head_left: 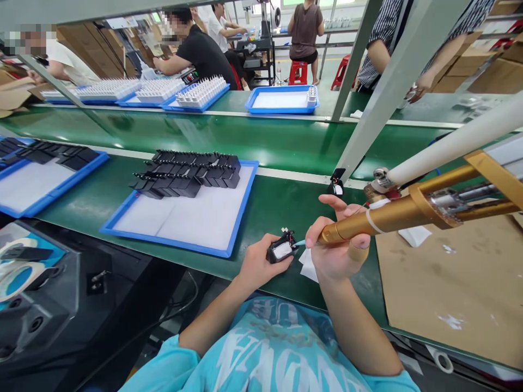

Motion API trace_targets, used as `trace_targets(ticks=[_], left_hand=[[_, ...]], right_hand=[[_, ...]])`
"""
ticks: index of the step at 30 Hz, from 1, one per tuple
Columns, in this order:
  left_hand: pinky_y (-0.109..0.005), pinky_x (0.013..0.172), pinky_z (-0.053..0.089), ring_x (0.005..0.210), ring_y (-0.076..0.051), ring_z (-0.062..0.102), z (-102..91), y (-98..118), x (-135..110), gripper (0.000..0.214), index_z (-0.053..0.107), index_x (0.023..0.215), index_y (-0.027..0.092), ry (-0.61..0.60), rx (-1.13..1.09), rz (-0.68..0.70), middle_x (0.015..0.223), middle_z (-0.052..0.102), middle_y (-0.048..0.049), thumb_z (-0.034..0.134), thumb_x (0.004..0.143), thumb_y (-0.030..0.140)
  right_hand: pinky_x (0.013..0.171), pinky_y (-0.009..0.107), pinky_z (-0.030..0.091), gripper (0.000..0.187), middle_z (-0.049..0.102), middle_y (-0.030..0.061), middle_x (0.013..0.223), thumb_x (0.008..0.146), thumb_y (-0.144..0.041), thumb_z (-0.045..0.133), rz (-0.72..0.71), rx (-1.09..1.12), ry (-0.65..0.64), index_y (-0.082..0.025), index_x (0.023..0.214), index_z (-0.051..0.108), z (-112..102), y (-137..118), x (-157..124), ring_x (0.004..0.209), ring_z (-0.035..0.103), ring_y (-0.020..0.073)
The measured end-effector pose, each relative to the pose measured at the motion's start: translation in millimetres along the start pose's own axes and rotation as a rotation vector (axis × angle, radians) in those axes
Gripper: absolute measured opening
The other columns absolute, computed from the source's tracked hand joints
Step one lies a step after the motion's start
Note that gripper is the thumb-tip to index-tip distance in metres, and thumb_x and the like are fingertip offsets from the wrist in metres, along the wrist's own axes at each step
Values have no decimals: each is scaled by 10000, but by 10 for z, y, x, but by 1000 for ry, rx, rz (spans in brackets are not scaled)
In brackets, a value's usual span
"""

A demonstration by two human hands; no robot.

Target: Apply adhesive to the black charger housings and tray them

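My left hand [258, 263] grips a small black housing [281, 249] with a white inner face and thin wires at its top, held just above the green bench. In my right hand [335, 251] is a gold-coloured glue dispenser [368, 222], its barrel slanting up to the right. The dispenser's thin pale-blue nozzle [300, 243] reaches the wired side of the housing; whether it touches cannot be made out. Under my right hand lies a piece of white paper [309, 267]. Another black part [336, 184] stands beyond my right fingers, near the metal post.
A blue-rimmed tray [229, 252] with rows of black housings [183, 173] stands left of my hands. Brown cardboard [445, 288] covers the bench at right. A slanted metal post [388, 103] rises ahead. Beyond the green belt [204, 136] are trays of white parts and several people.
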State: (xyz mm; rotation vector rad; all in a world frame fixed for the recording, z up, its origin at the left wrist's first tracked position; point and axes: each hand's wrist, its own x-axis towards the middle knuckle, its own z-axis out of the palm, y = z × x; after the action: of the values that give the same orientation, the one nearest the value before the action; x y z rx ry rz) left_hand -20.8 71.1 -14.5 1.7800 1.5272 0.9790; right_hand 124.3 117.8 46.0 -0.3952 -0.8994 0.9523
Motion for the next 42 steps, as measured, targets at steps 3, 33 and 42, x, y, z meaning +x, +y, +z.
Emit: trace_targets(ticks=[3,33,42], left_hand=[[-197,564,426,594,-108,593,6,1,8,303,571,979,200,1,-5,0,763,671,34,707,731,308],[-307,848,522,965,-200,668,174,59,119,415,567,1174,237,-12,-3,160,1091,700,-35,681,779,292],[-390,1001,460,1167,-233,571,-84,-209,192,483,552,1244,247,-224,42,70,1273,613,-64,711,789,279]], right_hand=[[267,228,337,388,644,33,1090,808,-584,546,27,-14,14,-280,1050,543,-4,-6,2,375,555,77],[319,281,392,464,586,47,1144,832,-637,392,58,-14,47,-335,1164,512,119,13,-34,393,528,86],[301,260,380,421,599,49,1107,850,-600,362,26,-66,116,-340,1134,532,21,8,30,414,505,96]])
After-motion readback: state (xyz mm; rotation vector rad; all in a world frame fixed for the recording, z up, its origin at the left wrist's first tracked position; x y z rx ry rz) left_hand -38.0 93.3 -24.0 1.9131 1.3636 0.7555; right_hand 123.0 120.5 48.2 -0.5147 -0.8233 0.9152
